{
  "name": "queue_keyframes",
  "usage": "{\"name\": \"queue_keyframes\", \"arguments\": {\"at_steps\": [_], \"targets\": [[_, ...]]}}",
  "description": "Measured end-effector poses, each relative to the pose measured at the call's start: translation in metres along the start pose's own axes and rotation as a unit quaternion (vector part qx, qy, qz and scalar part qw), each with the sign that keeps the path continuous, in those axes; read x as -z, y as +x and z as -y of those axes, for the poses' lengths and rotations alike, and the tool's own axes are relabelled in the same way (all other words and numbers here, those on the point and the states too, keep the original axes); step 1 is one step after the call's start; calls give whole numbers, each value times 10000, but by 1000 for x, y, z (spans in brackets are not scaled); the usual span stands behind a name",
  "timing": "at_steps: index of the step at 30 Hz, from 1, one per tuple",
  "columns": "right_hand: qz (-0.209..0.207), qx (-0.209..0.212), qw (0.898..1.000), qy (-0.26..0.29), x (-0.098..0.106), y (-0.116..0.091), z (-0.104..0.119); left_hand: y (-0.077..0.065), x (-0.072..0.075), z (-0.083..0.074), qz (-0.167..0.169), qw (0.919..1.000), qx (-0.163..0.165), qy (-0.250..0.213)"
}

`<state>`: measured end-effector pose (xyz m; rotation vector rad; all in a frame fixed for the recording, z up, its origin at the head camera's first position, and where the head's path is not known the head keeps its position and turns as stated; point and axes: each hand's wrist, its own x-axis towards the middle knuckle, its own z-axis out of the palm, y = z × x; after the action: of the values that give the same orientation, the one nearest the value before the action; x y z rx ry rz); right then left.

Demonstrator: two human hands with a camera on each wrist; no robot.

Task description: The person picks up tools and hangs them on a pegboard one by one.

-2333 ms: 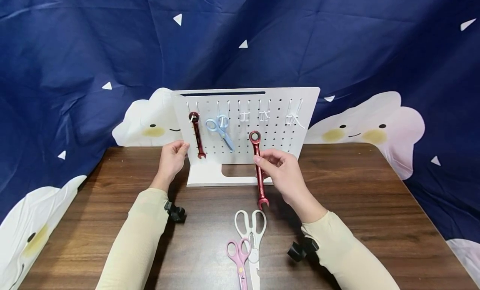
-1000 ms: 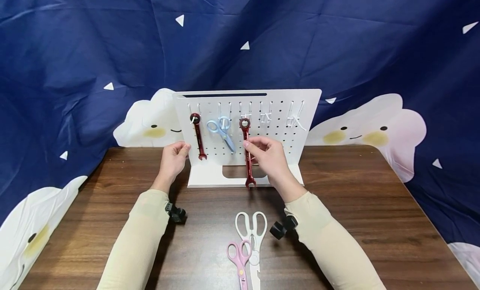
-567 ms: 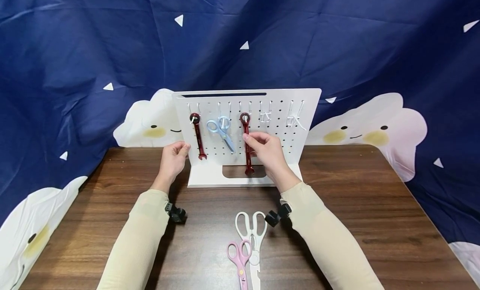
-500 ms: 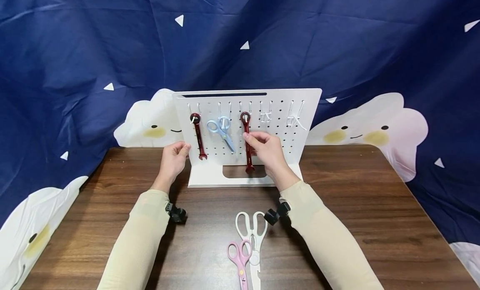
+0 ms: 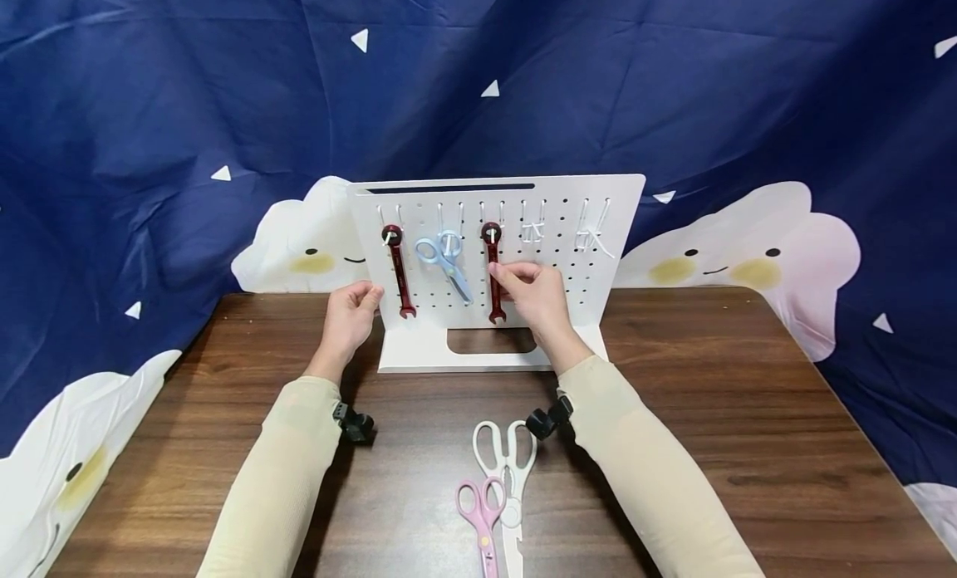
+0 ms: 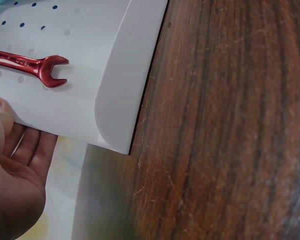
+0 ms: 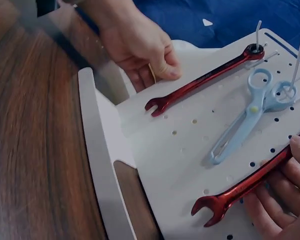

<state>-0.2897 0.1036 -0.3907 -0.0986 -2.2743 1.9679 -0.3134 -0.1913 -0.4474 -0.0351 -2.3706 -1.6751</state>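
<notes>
My right hand [image 5: 540,300] pinches a red combination wrench [image 5: 494,279] by its shaft, thumb in front. The wrench's ring end sits around a white hook on the white pegboard [image 5: 557,291], and its open end points down. My left hand [image 5: 350,319] grips the pegboard's left edge, thumb on the front and fingers behind, as the left wrist view shows. Just right of that hand a second red wrench [image 5: 399,271] hangs from a hook. Between the two wrenches hang light blue scissors [image 5: 446,265], one finger loop on a hook.
Two more white hooks [image 5: 532,231] are on the board's right part with nothing on them. White kitchen scissors [image 5: 512,511] and pink scissors [image 5: 481,511] lie overlapping on the wooden table [image 5: 718,412]. A blue curtain [image 5: 478,71] with clouds is behind.
My right hand has carried the wrench left and up to the pegboard. Its ring has gone over the middle hook, and the wrench now lies closer to the board. My left hand has stayed.
</notes>
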Motion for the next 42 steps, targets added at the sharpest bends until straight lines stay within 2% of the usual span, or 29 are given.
{"name": "queue_keyframes", "arguments": {"at_steps": [5, 11, 19, 34, 42], "targets": [[84, 85, 9998, -187, 7, 1, -8, 1, -1, 0, 23, 10000, 5, -20], [206, 203, 9996, 76, 16, -7, -15, 2, -1, -1, 14, 10000, 13, -6], [346, 402, 9986, -11, 26, -27, -14, 1, -1, 2, -27, 10000, 9, -44], [907, 367, 9940, -489, 48, -66, -17, 0, -1, 2, 23, 10000, -1, -67], [1108, 436, 9921, -383, 56, -83, -20, -1, -1, 0, 11, 9999, 3, -115]]}}
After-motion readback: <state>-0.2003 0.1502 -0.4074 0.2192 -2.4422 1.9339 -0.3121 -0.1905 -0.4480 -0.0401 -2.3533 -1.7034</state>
